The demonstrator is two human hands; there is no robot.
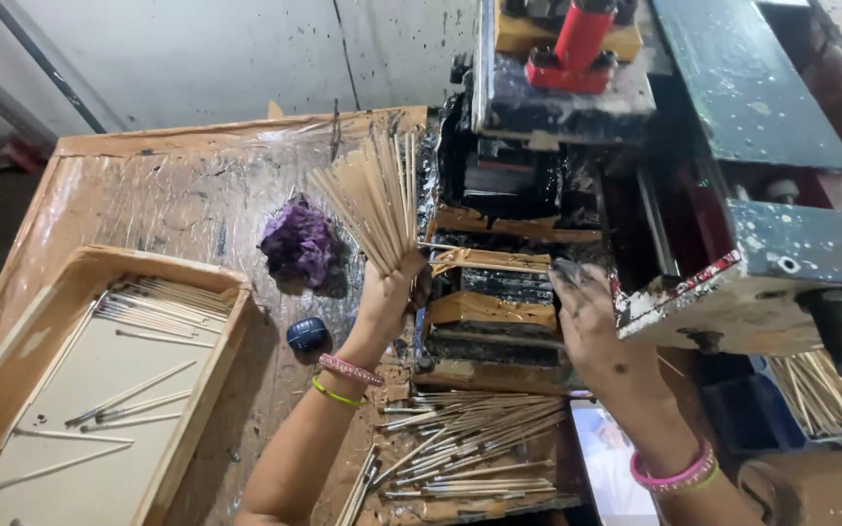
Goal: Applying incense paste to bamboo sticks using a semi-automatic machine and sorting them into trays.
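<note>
My left hand (390,292) grips a fanned bundle of thin bamboo sticks (374,195), held upright beside a dark, grimy machine (538,185). My right hand (592,317), smeared black, reaches with fingers spread toward the machine's middle slot, touching its edge; nothing is visibly held in it. Below my hands lies a pile of coated sticks (470,443) on the bench. Both wrists wear pink and green bangles.
A wooden tray (211,380) at the left holds several loose coated sticks. A purple lump (299,244) and a small dark blue object (307,334) sit on the plastic-covered wooden table (148,195). More raw sticks (821,390) lie at the right under the machine's black handle (838,331).
</note>
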